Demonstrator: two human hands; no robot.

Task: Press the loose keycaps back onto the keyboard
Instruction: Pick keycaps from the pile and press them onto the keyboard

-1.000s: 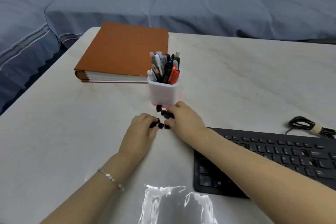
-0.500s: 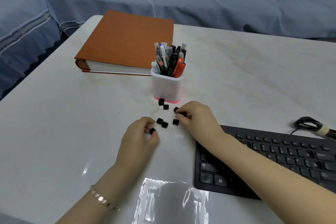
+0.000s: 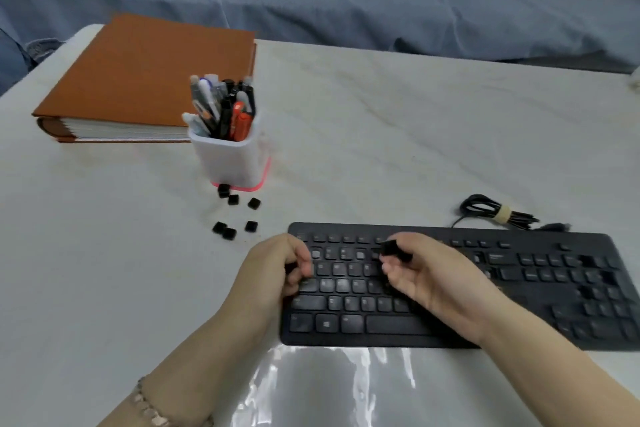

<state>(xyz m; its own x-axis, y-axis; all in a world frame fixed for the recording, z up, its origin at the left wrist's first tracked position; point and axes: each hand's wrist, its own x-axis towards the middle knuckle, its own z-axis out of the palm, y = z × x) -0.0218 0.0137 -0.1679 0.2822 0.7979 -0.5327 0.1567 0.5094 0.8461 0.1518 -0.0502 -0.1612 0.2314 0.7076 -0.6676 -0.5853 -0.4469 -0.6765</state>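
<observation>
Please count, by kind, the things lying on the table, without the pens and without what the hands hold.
Loose keycaps: 6
Keyboard: 1
Pen holder: 1
Orange album: 1
Bundled cable: 1
Total: 10
Cut-off white thing, right edge: not counted.

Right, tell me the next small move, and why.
Probably lower the right hand so the small black plastic keycap pinched in its fingers seats on the black keyboard; it hovers above the upper rows, not pressed in.
</observation>
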